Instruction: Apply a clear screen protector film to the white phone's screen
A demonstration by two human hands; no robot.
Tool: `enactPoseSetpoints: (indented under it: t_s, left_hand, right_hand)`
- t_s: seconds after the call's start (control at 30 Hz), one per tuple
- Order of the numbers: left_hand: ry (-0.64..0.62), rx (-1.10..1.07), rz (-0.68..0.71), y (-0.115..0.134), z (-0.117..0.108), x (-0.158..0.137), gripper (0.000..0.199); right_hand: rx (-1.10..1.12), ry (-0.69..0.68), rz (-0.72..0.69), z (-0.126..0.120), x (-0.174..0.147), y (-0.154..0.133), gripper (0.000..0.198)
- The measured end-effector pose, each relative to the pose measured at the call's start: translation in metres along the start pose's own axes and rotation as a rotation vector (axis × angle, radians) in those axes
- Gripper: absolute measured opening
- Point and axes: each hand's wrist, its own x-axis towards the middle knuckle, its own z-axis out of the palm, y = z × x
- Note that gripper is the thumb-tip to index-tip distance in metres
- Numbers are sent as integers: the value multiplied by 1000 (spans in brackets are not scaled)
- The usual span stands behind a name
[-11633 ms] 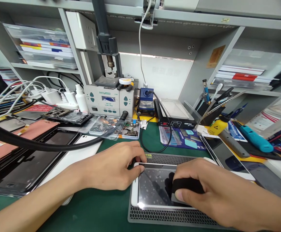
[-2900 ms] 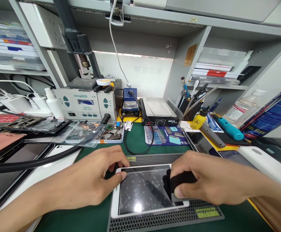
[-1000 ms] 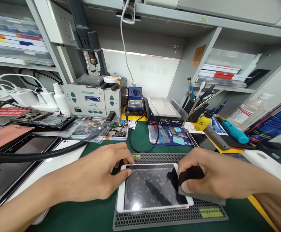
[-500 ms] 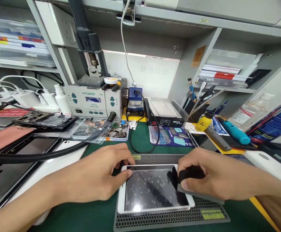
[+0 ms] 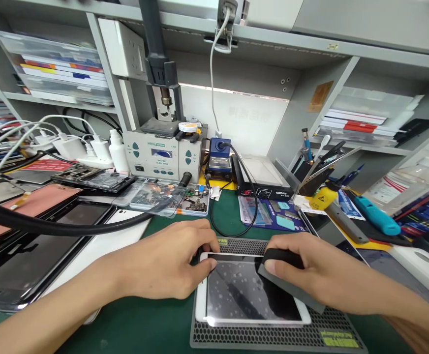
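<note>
A white-framed tablet (image 5: 251, 300) lies face up on a grey honeycomb-patterned pad (image 5: 273, 339). Pale bubble-like spots dot the left and middle of its dark screen, and a bright glare shows along the lower left edge. My left hand (image 5: 173, 258) grips the tablet's upper left corner, thumb on the front and fingers curled over the far edge. In my right hand (image 5: 314, 270) is a flat grey squeegee with a black upper part (image 5: 284, 256). Its edge rests slantwise over the tablet's upper right, hiding that corner.
Phones and panels lie left, near a white-backed device (image 5: 100, 250). A thick black hose (image 5: 70, 227) crosses above them. Behind stand a grey soldering station (image 5: 159, 155), a parts tray (image 5: 196, 201) and a black heating plate (image 5: 264, 189). A yellow bottle (image 5: 323, 196) and tools stand right.
My right hand has moved the squeegee leftward over the tablet's screen. The left hand keeps its grip on the corner. The camera view has turned slightly left.
</note>
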Motion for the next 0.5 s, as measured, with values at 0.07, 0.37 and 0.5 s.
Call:
enactPoseSetpoints:
  t_s: [0.07, 0.37, 0.5]
  left_hand:
    - [3, 0, 4, 0, -1, 0, 11]
    - [10, 23, 60, -3, -4, 1, 11]
    - [11, 21, 83, -5, -4, 2, 13]
  right_hand:
    - [-43, 16, -2, 5, 5, -2, 27]
    - [-164, 9, -27, 23, 14, -28, 36]
    - [-158, -13, -4, 29, 18, -40, 34]
